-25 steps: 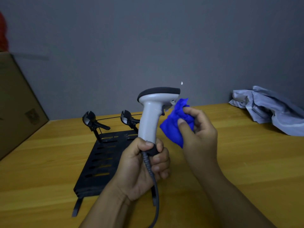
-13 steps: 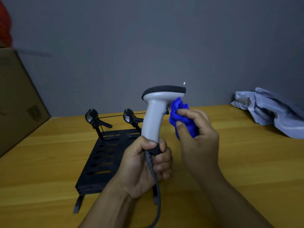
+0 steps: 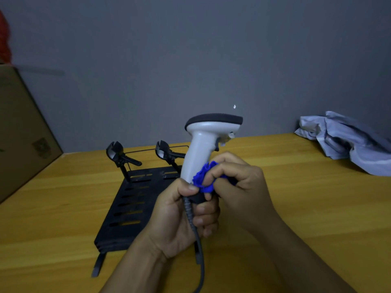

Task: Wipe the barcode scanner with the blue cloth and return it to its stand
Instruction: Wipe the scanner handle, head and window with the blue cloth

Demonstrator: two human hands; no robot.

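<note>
Above the black stand [image 3: 135,199] on the wooden table [image 3: 296,208], my left hand [image 3: 179,220] grips the barcode scanner [image 3: 203,144] upright by its handle base. My right hand [image 3: 239,187] pinches the bunched blue cloth [image 3: 204,178] against the handle, just above my left thumb.

Dim, flat light; soft shadows on worktop [image 3: 296,208]; red object [image 3: 4,39] far left blurred; edges bowed by wide-angle.
</note>
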